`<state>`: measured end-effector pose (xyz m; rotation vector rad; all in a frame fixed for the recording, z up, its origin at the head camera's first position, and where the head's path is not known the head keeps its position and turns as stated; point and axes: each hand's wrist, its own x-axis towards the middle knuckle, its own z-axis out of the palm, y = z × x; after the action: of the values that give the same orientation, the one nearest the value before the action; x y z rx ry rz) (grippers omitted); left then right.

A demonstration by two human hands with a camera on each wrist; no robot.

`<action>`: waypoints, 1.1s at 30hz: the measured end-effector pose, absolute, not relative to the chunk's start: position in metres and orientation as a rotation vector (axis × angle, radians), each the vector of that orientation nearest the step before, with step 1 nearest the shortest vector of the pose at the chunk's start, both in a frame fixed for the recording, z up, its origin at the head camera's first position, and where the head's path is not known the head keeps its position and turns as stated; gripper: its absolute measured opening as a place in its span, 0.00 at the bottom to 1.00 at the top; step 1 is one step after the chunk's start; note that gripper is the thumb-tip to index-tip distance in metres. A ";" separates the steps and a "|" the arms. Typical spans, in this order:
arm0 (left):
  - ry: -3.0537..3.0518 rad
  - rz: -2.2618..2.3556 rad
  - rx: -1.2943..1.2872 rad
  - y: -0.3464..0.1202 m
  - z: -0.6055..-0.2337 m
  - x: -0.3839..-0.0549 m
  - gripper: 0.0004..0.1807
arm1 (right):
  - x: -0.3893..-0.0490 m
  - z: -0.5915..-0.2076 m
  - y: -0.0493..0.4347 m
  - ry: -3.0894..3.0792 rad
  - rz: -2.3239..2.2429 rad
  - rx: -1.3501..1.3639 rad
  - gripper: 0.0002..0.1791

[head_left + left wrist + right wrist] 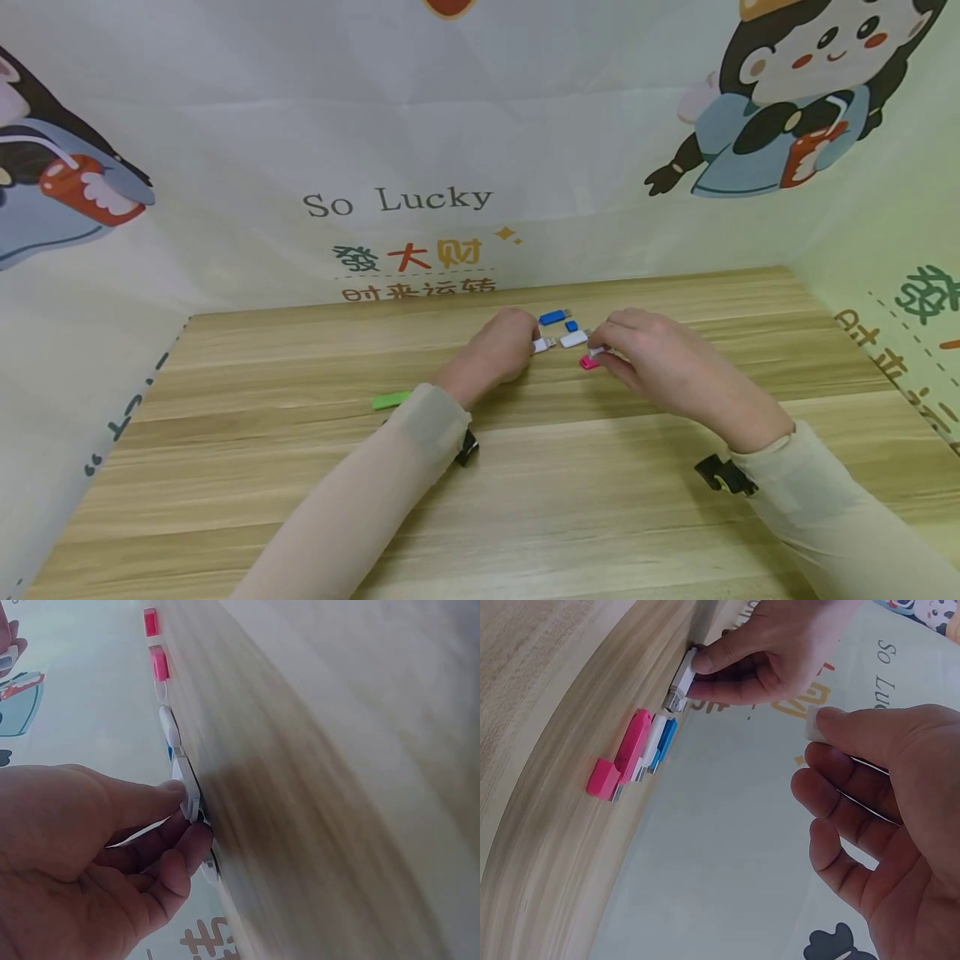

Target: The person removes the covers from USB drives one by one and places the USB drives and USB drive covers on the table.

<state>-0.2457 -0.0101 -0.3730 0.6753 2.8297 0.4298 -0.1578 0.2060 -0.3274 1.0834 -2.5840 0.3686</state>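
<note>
My left hand [498, 346] pinches a white USB stick [681, 681] between thumb and fingers, close over the wooden table, its metal plug bare and pointing right in the head view. Raised above the table, my right hand [660, 358] holds a small white cap [812, 726] between thumb and forefinger. Between the two hands lies another white USB stick [574, 338] with its plug showing. Beyond it are a blue USB stick [552, 317] and a separate blue cap [572, 326]. A pink USB stick [635, 739] lies nearest my right hand, with a pink cap [602, 778] at its plug end.
A flat green object [390, 401] lies left of the others, partly hidden by my left forearm. Printed cloth walls [247, 208] stand along the back and both sides of the wooden table [570, 517]. Each sleeve has a black device at the wrist.
</note>
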 end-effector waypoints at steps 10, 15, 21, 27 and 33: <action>2.836 0.468 0.651 -0.013 -0.373 -0.245 0.11 | -0.160 -0.328 0.202 -2.588 0.366 1.077 0.07; 2.842 0.495 0.639 -0.018 -0.369 -0.243 0.11 | -0.162 -0.328 0.200 -2.601 0.364 1.073 0.07; 2.850 0.489 0.643 -0.024 -0.364 -0.240 0.12 | -0.165 -0.328 0.198 -2.617 0.397 1.072 0.06; 2.877 0.480 0.676 -0.031 -0.358 -0.234 0.15 | -0.170 -0.327 0.195 -2.658 0.422 1.053 0.06; 2.907 0.512 0.693 -0.038 -0.353 -0.226 0.15 | -0.176 -0.328 0.192 -2.676 0.425 1.058 0.05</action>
<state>-0.2258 -0.0381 -0.3529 0.6926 2.9067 0.5124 -0.1765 0.1920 -0.3284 1.0579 -2.6755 0.4248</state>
